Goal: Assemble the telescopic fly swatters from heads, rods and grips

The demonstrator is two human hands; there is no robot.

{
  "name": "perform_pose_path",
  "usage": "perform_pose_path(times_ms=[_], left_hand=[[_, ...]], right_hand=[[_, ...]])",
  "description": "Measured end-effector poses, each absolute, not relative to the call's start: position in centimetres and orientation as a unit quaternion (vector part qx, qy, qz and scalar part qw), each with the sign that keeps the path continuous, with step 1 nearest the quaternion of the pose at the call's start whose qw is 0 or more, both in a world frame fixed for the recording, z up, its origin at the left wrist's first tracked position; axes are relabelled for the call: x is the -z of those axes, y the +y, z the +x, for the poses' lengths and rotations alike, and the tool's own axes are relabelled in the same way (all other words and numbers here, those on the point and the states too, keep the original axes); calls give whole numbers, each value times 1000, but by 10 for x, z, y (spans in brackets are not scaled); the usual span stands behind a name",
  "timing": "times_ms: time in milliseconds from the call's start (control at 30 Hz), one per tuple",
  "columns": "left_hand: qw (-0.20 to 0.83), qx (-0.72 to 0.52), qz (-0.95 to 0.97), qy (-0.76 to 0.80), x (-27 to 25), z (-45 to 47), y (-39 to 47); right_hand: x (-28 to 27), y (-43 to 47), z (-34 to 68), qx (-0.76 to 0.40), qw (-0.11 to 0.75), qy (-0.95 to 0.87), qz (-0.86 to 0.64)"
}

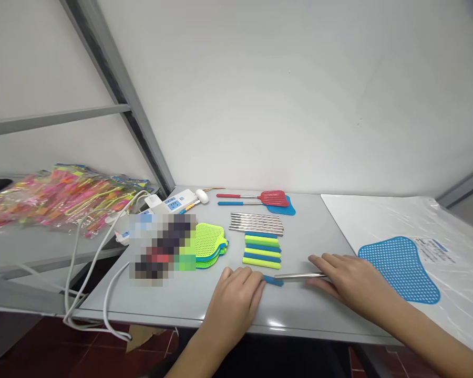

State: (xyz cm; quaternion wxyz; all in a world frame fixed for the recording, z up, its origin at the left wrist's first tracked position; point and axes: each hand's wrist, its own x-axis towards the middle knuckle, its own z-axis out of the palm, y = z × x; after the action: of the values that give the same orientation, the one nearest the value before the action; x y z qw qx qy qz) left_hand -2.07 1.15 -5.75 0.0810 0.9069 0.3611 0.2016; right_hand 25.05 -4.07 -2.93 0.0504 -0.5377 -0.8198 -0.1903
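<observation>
My left hand [236, 294] is closed over a blue handle sleeve [274, 280], whose tip sticks out to the right of the fingers. My right hand [349, 278] pinches a metal rod [299, 276]. The rod's left end lies against the blue sleeve; whether it is inside cannot be seen. A blue mesh fly swatter head [402, 268] shows beyond my right hand, which hides any join to the rod. Above my hands lie several green and blue handle sleeves [262, 251] in a row, and behind them several metal rods [257, 224].
Green and blue swatter heads [209, 242] are stacked left of the sleeves. Red [274, 198] and blue [230, 203] fly swatters lie at the back. A power strip [175, 203] with white cables [110, 236], bagged colourful items [71, 197] and a white wrapped package [347, 218] flank the work area.
</observation>
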Motion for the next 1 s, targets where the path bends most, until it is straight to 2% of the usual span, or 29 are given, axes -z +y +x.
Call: perform_pose_path(times_ms=[267,367,467,567,700,767,833,933,1000], left_hand=[[121,-217,907,341,43,-26,-2],[84,-265,902,331,25,-14,-8],[80,-242,914,315,8,3,-18],[236,-219,891,319,2,16,-29],[524,-356,677,375,14,26,-43],[613,-412,567,364,22,32,-51],[652,-428,533,327,28,40,-60],[640,-396,593,286,28,44,-69],[593,-357,669,269,21,38,-68]], right_hand=[[19,-56,252,213,99,-825,-515],[12,-58,245,234,100,-844,-473],[4,-61,234,267,101,-865,-413],[-6,-67,228,337,144,-851,-375],[-18,-71,228,448,278,-738,-422],[-21,-71,221,353,388,-702,-482],[-22,-70,204,118,474,-691,-533],[-18,-69,172,-280,498,-617,-542],[-16,-67,155,-429,497,-546,-520]])
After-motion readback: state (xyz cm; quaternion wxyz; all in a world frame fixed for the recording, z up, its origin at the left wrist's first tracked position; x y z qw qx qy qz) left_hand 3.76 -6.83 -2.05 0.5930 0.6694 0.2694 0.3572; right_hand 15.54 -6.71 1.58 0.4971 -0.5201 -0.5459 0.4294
